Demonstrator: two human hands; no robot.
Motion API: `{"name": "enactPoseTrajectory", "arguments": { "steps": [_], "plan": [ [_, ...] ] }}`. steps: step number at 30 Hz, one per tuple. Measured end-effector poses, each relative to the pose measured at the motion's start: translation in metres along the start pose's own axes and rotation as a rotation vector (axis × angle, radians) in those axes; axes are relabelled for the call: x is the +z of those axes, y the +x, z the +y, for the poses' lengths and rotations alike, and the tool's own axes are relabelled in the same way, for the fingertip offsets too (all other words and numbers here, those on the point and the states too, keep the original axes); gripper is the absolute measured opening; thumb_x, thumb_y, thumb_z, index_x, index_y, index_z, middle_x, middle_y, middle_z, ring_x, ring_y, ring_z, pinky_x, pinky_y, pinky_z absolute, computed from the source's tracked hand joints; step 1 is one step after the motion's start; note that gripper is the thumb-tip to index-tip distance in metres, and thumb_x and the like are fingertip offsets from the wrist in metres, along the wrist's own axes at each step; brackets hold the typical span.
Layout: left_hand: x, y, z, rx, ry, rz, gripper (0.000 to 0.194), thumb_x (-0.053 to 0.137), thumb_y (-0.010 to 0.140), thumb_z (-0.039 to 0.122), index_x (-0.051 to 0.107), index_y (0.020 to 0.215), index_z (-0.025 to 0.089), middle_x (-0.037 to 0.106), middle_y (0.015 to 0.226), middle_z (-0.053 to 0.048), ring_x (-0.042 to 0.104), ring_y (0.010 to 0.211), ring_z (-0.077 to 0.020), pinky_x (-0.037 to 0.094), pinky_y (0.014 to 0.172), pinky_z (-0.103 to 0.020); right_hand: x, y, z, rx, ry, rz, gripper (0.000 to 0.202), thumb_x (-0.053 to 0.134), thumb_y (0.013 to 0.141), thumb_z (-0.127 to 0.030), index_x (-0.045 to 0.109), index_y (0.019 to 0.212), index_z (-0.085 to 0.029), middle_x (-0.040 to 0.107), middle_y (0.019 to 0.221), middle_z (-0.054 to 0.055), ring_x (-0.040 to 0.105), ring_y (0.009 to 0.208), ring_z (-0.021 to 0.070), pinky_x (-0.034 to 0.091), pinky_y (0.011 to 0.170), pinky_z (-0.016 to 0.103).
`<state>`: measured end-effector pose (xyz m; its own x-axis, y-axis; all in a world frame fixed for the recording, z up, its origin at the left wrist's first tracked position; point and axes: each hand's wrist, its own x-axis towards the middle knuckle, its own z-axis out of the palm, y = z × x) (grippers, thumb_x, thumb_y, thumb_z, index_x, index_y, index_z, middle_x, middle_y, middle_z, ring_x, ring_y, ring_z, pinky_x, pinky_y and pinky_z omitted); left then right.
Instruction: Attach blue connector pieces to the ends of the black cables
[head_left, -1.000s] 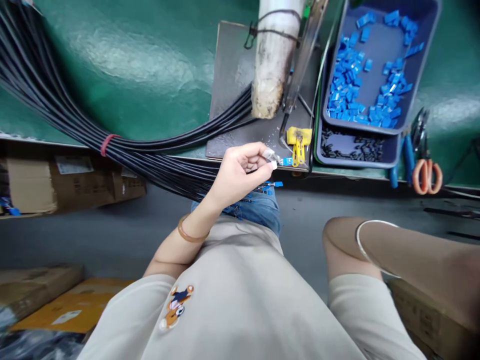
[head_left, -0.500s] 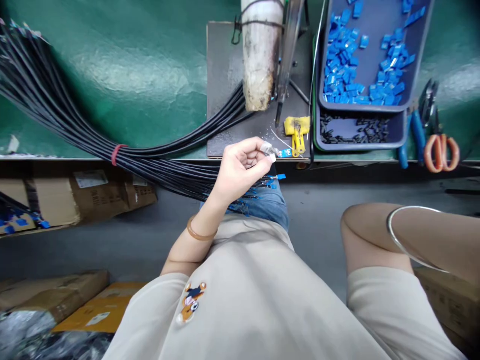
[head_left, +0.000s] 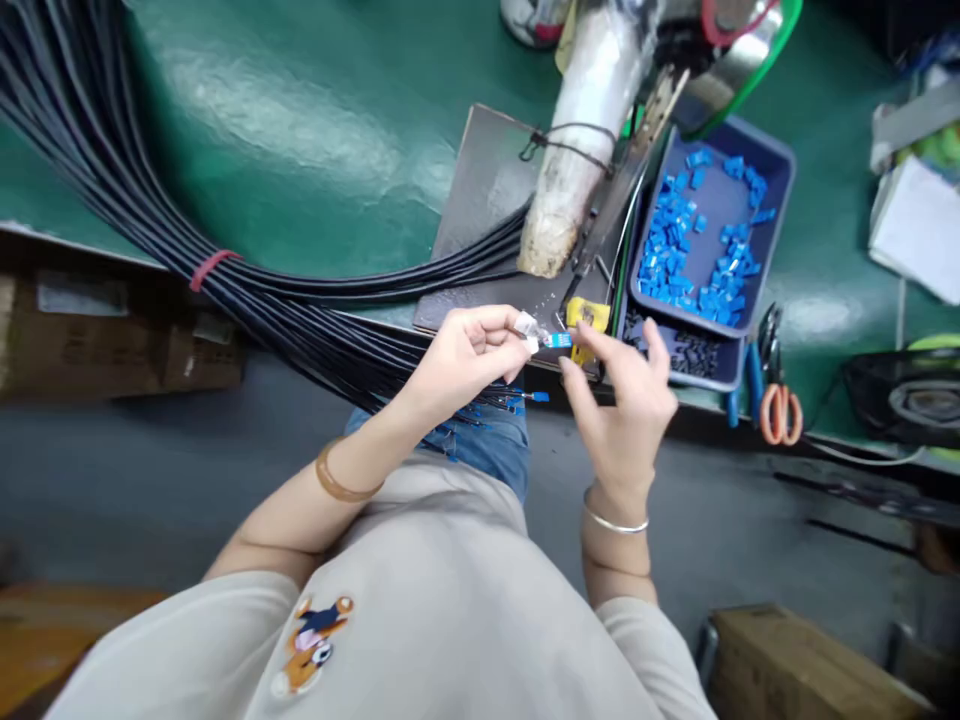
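Note:
My left hand [head_left: 465,360] pinches the end of a black cable that carries a small blue connector [head_left: 559,341], held just over the bench's front edge. My right hand [head_left: 622,405] hovers right of it, fingers spread and empty, the thumb close to the connector. A thick bundle of black cables [head_left: 150,220] with a red band [head_left: 210,268] runs from the upper left across the green bench down to my lap, where several more blue-tipped ends [head_left: 525,398] lie.
A dark tray of blue connectors [head_left: 776,165] sits right of a grey plate [head_left: 480,200] with a white-wrapped post [head_left: 581,150] and a yellow clip [head_left: 589,315]. Orange-handled scissors [head_left: 780,412] and blue pliers [head_left: 752,385] lie near the edge. Cardboard boxes [head_left: 810,660] are on the floor.
My right hand has come up from beside my lap to next to the connector. The view has swung and tilted; my left hand keeps its pinch.

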<state>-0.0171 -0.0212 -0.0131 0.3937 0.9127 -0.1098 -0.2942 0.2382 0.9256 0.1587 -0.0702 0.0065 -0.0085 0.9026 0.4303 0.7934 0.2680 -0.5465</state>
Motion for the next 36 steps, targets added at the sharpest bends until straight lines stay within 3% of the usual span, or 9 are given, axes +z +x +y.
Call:
{"name": "enactPoseTrajectory", "arguments": {
  "steps": [3,6,9,12,14,19,21,29,36],
  "plan": [
    [0.002,0.002,0.001,0.003,0.017,0.004,0.009,0.07,0.074,0.019,0.064,0.072,0.013,0.05,0.051,0.005,0.039,0.045,-0.0025,0.028,0.043,-0.016,0.012,-0.001,0.002,-0.141,-0.081,0.041,0.026,0.067,0.086,-0.023,0.066,0.112,-0.024,0.076,0.094,-0.002,0.071,0.083,0.0154,0.04,0.115,0.054],
    [0.005,0.004,0.003,0.012,0.035,0.035,0.008,0.071,0.071,0.016,0.064,0.068,0.012,0.049,0.051,0.005,0.036,0.045,-0.0023,0.026,0.042,-0.016,0.008,-0.001,-0.003,-0.089,-0.004,0.13,0.01,0.068,0.084,-0.017,0.069,0.091,-0.024,0.072,0.079,-0.006,0.067,0.071,0.0108,0.048,0.109,0.047],
    [0.007,0.004,0.003,0.036,0.08,0.055,0.008,0.069,0.07,0.015,0.064,0.065,0.012,0.048,0.052,0.005,0.036,0.046,-0.0024,0.026,0.042,-0.016,-0.001,0.0,-0.012,0.053,0.148,0.269,0.007,0.07,0.082,-0.016,0.069,0.08,-0.023,0.065,0.07,-0.005,0.06,0.063,0.0092,0.057,0.07,0.029],
    [0.008,0.004,0.0,0.077,0.147,0.049,0.009,0.067,0.072,0.015,0.064,0.064,0.013,0.048,0.052,0.004,0.036,0.047,-0.0027,0.026,0.043,-0.016,-0.004,0.0,-0.018,0.138,0.201,0.33,0.007,0.072,0.08,-0.019,0.067,0.076,-0.022,0.049,0.058,-0.007,0.046,0.051,0.0065,0.039,0.046,0.022],
    [0.008,0.004,-0.001,0.108,0.195,0.04,0.009,0.066,0.073,0.014,0.064,0.064,0.013,0.048,0.053,0.004,0.037,0.048,-0.0031,0.027,0.043,-0.016,-0.001,0.001,-0.02,0.138,0.182,0.323,0.008,0.072,0.081,-0.02,0.066,0.075,-0.022,0.048,0.058,-0.006,0.044,0.05,0.006,0.038,0.045,0.022],
    [0.011,0.005,-0.001,0.163,0.244,0.04,0.008,0.066,0.074,0.015,0.067,0.067,0.013,0.058,0.059,0.001,0.048,0.053,-0.0052,0.039,0.049,-0.016,0.016,0.003,-0.017,0.191,0.321,0.154,0.003,0.066,0.086,-0.021,0.064,0.083,-0.021,0.071,0.095,0.002,0.069,0.073,0.0116,0.06,0.061,0.025],
    [0.012,0.006,-0.002,0.177,0.239,0.059,0.007,0.066,0.073,0.015,0.067,0.067,0.012,0.06,0.061,0.0,0.05,0.054,-0.0057,0.041,0.051,-0.016,0.021,0.003,-0.014,0.21,0.376,0.126,0.004,0.065,0.086,-0.019,0.064,0.083,-0.021,0.072,0.095,0.002,0.072,0.079,0.0129,0.062,0.066,0.026],
    [0.014,0.01,-0.007,0.196,0.235,0.124,0.009,0.061,0.075,0.014,0.063,0.066,0.013,0.062,0.064,0.0,0.056,0.061,-0.0077,0.045,0.057,-0.018,0.024,0.004,-0.013,-0.013,0.191,0.139,0.011,0.062,0.087,-0.013,0.065,0.083,-0.023,0.073,0.088,-0.001,0.072,0.083,0.0128,0.062,0.071,0.027],
    [0.013,0.006,-0.004,0.209,0.313,0.148,0.013,0.061,0.076,0.015,0.057,0.063,0.015,0.048,0.056,0.003,0.039,0.05,-0.0044,0.031,0.046,-0.018,0.021,-0.002,-0.007,0.064,0.242,0.237,0.009,0.064,0.087,-0.016,0.064,0.092,-0.023,0.075,0.102,0.002,0.072,0.068,0.0126,0.061,0.059,0.027]
  ]
}}
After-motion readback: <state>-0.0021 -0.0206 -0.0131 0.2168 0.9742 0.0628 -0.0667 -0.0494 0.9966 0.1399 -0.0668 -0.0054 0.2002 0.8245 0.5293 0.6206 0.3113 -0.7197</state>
